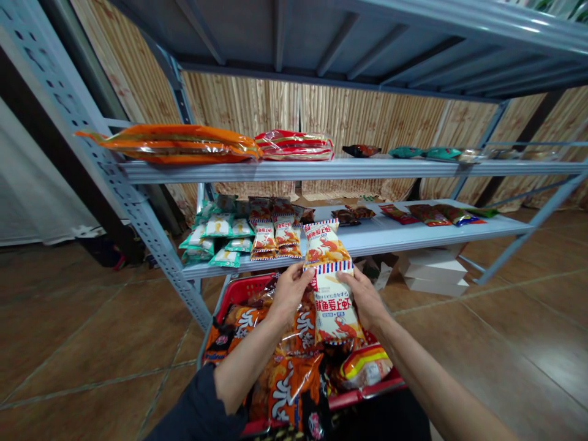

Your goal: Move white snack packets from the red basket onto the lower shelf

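Observation:
Two joined or overlapping white snack packets with red lettering and shrimp pictures [334,306] are between my hands, above a red basket [353,399]. My left hand [291,291] pinches their left edge near the striped seam. On the right edge, the fingers of my right hand [364,297] are closed at the same height. Orange snack bags [282,386] and a yellow-and-red bag [366,365] lie in the basket under the packets. Similar white packets [275,236] stand stacked on the lower shelf, just beyond my left hand.
Green-and-white packets [215,233] are piled at the lower shelf's left end, beside a blue metal upright [156,245]. Large orange [184,142] and red bags lie on the shelf above. White boxes [432,269] sit beneath the lower shelf.

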`<state>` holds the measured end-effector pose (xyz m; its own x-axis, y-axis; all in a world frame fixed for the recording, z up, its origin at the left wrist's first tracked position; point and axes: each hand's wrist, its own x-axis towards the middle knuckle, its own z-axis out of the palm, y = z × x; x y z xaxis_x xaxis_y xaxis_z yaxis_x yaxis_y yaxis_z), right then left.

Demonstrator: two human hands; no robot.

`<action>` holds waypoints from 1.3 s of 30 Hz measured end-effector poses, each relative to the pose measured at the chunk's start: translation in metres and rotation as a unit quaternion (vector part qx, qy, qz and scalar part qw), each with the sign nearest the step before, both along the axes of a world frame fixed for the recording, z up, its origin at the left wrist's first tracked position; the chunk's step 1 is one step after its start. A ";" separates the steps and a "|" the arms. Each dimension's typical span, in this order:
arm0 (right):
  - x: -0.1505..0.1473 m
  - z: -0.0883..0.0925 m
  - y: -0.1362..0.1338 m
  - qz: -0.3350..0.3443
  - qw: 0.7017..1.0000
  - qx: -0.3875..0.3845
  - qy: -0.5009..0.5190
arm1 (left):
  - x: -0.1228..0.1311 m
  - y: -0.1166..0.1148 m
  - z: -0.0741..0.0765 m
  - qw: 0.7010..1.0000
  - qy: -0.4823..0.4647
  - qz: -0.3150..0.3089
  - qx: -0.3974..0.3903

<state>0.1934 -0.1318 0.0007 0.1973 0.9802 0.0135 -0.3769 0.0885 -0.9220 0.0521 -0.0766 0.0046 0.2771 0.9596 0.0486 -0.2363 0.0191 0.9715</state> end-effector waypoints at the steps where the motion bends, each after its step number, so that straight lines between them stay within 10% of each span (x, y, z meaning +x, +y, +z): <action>1: 0.001 0.001 0.000 -0.006 1.000 0.009 -0.021 | 0.000 0.001 0.000 0.999 0.012 0.033 0.014; 6: 0.008 0.013 0.002 -0.038 0.971 0.059 -0.227 | -0.001 -0.005 0.005 0.989 0.072 0.082 0.102; 13: -0.006 0.025 0.001 -0.107 0.790 0.163 -0.582 | 0.006 -0.019 0.017 0.999 -0.033 0.004 0.040; 17: -0.023 0.024 -0.002 -0.086 0.747 0.167 -0.638 | 0.010 -0.020 0.015 0.995 -0.098 0.002 0.028; 39: -0.016 0.020 -0.004 -0.067 0.859 0.192 -0.471 | -0.004 -0.004 -0.001 0.969 -0.219 -0.012 -0.115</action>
<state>0.1772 -0.1359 0.0210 0.0325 0.8374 0.5456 0.5565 0.4383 -0.7058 0.0482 -0.0804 0.0035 0.3003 0.9526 -0.0486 -0.6218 0.2342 0.7474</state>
